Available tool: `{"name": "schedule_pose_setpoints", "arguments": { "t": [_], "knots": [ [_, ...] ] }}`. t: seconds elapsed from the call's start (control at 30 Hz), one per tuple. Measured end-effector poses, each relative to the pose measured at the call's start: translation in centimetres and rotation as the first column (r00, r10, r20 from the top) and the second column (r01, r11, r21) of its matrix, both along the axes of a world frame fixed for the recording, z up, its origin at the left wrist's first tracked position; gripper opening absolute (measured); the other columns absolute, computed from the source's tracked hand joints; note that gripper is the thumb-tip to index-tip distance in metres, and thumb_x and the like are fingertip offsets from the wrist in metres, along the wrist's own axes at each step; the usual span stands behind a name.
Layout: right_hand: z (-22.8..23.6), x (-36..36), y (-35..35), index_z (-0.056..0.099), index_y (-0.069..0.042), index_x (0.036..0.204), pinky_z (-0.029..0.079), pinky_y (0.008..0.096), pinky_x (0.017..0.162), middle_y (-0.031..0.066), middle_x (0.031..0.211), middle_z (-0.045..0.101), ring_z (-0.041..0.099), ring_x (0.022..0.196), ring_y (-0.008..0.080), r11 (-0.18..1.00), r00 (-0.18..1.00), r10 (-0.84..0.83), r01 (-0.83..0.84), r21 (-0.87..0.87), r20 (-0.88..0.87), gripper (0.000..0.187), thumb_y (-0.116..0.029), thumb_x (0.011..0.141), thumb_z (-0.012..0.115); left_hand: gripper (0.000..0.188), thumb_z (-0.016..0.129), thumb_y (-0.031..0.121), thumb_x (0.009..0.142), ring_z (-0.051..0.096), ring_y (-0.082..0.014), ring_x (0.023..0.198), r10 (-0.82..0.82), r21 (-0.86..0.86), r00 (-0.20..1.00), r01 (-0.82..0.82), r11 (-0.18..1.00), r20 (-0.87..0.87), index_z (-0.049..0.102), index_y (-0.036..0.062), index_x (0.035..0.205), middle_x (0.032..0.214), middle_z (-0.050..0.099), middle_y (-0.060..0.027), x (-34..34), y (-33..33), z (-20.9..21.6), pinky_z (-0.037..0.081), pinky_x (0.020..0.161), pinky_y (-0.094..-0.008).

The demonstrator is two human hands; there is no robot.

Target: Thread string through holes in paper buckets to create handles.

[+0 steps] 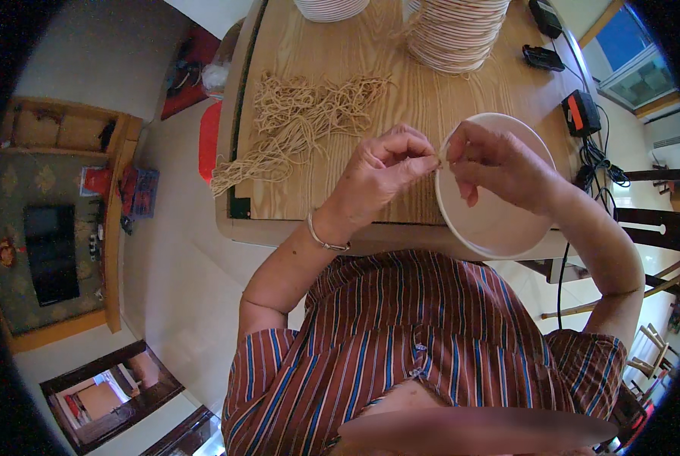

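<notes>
My left hand (382,173), a bangle on its wrist, is closed in a pinch, thumb against index finger. Just right of it, above the rim of a white round tub (499,237), my right hand (503,169) pinches too, its other fingers curled down. The fingertips of both hands nearly meet; whatever is between them is too small to make out. A loose heap of thin tan cords (302,114) lies on the wooden table (412,99) to the left of my hands, its strands gathered toward the table's left edge.
At the table's far side stands a tall stack of white round pieces with tan strands (461,34), beside another white ribbed stack (331,7). Along the right edge lie a black-and-orange box (581,112), black cables (602,171) and a black device (543,58). A red stool (208,143) stands left.
</notes>
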State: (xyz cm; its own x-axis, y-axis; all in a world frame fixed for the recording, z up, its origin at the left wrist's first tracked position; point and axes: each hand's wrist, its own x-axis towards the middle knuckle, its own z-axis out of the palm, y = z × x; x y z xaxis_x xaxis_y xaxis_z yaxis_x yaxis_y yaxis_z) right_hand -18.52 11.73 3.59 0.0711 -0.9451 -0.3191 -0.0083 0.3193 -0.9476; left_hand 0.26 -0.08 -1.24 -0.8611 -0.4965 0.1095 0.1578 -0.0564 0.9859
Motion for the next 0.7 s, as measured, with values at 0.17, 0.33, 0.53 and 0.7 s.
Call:
{"name": "schedule_pose_setpoints", "arguments": {
  "t": [0.17, 0.33, 0.53, 0.7],
  "knots": [
    [-0.7, 1.4, 0.6, 0.048, -0.002, 0.099, 0.050, 0.0260, 0.065, 0.0041, 0.078, 0.058, 0.059, 0.071, 0.0113, 0.992, 0.977, 0.054, -0.076, -0.100, -0.209, 0.010, -0.001, 0.092, 0.055, 0.009, 0.063, 0.008, 0.089, 0.054, -0.0134, 0.101, -0.041, 0.274, 0.999, 0.039, 0.961, 0.003, 0.064, -0.0007, 0.093, 0.104, 0.055, -0.0045, 0.3, 0.2, -0.4, 0.043, 0.092, -0.0268],
    [-0.3, 1.1, 0.4, 0.048, -0.001, 0.101, 0.051, 0.0259, 0.068, 0.0054, 0.081, 0.060, 0.060, 0.072, 0.0115, 0.980, 0.983, 0.019, -0.054, -0.190, -0.181, 0.012, -0.003, 0.093, 0.056, 0.008, 0.065, 0.006, 0.089, 0.054, -0.0112, 0.095, 0.011, 0.127, 1.000, -0.012, 0.992, 0.009, 0.065, -0.0004, 0.094, 0.101, 0.055, -0.0029, 0.1, 0.4, -0.2, 0.043, 0.086, -0.0252],
    [1.0, 1.5, 0.3, 0.050, -0.001, 0.103, 0.051, 0.0246, 0.066, 0.0046, 0.078, 0.060, 0.061, 0.071, 0.0104, 0.988, 0.986, -0.019, -0.008, -0.157, -0.167, 0.013, -0.007, 0.095, 0.057, 0.009, 0.068, 0.004, 0.087, 0.053, -0.0099, 0.090, 0.018, 0.000, 1.000, -0.018, 1.000, 0.014, 0.065, 0.0007, 0.094, 0.097, 0.056, -0.0023, 0.0, 0.3, -0.1, 0.043, 0.079, -0.0239],
    [0.7, 1.2, 0.1, 0.053, -0.001, 0.098, 0.051, 0.0237, 0.064, 0.0034, 0.075, 0.060, 0.060, 0.069, 0.0085, 0.990, 0.977, 0.005, -0.035, -0.139, -0.212, 0.012, -0.011, 0.095, 0.058, 0.009, 0.069, 0.005, 0.085, 0.054, -0.0112, 0.089, 0.021, -0.094, 1.000, -0.022, 0.995, -0.012, 0.065, 0.0010, 0.093, 0.098, 0.056, -0.0039, 0.0, 0.0, -0.1, 0.044, 0.079, -0.0249]
  ]
}}
